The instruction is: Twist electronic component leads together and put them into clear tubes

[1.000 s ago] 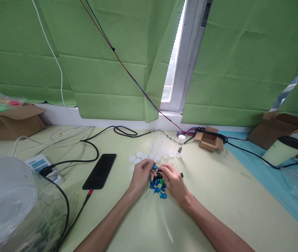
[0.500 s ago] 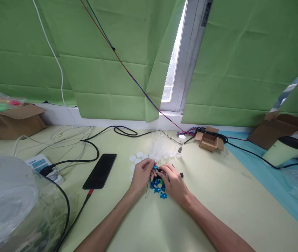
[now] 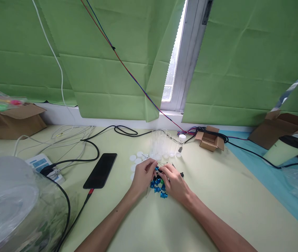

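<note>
My left hand [image 3: 144, 174] pinches a small blue spool-shaped fitting [image 3: 157, 168] between thumb and fingers. Right beside it, my right hand [image 3: 174, 179] has its fingertips closed on a small black part [image 3: 160, 171], mostly hidden by the fingers. The two pieces meet or nearly meet; which, I cannot tell. Below the hands lies a pile of shiny blue fittings [image 3: 157, 189], with some green and black pieces among them. Another black piece [image 3: 181, 174] rests just right of my right hand. Thin metal pins or wires [image 3: 146, 192] stick out around the pile.
Clear tubes [image 3: 159, 141] stand behind the hands, one capped tube [image 3: 181, 140] holding something dark. White round caps [image 3: 133, 158] lie at left. Further left are a phone [image 3: 100, 170], a power strip [image 3: 40, 161] and a large plastic bag [image 3: 9, 206]. A small open carton [image 3: 209, 141] sits behind right.
My left hand has shifted slightly right and turned a little, so less of the blue fitting shows. My right hand has barely moved.
</note>
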### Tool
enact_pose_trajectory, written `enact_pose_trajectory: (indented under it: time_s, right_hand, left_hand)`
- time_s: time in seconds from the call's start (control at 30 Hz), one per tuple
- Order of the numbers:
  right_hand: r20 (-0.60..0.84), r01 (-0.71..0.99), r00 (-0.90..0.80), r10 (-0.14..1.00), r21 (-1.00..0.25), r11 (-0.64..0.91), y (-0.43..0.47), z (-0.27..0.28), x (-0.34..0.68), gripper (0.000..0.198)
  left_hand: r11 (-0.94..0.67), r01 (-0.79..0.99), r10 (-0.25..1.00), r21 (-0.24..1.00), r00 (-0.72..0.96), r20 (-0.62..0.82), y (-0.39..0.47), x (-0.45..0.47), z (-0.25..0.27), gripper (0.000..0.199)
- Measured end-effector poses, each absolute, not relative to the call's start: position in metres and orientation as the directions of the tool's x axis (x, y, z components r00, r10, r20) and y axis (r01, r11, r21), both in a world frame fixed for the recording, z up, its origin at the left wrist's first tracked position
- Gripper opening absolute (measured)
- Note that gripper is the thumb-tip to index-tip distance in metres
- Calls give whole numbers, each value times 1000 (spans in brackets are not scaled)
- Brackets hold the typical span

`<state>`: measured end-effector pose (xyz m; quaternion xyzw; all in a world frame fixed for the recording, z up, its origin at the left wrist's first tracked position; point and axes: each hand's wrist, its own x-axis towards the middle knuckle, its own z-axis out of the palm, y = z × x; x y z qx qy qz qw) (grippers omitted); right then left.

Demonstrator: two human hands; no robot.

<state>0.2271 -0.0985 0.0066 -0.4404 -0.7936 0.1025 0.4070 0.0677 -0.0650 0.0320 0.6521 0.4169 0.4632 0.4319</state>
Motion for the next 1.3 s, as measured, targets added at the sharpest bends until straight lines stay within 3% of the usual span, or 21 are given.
enact_pose_trajectory:
  time_s: [0.3,0.67,0.9,1.07,1.3]
  right_hand:
    - [571,614,-305,762,-494,616,-97,4,229,21]
    - [535,587,-272,800,-567,578,-100,10,229,21]
    - [471,438,-112,875,-767,469,-99,8,227,17]
    - [332,198,-15,943,-924,328,-100,9,224,20]
    - [285,50,45,958,-958,282,-97,7,223,23]
  left_hand:
    - [-375,259,915,890,258,310,-66,67,33,27]
    - [-263,63,929,963,286,235,-61,68,29,28]
    - [-202,-28,928,979,314,200,-60,69,27,23]
    - [-167,-83,920,982,345,185,-62,69,29,17]
    - [-165,-131,916,978,348,201,-63,69,24,20]
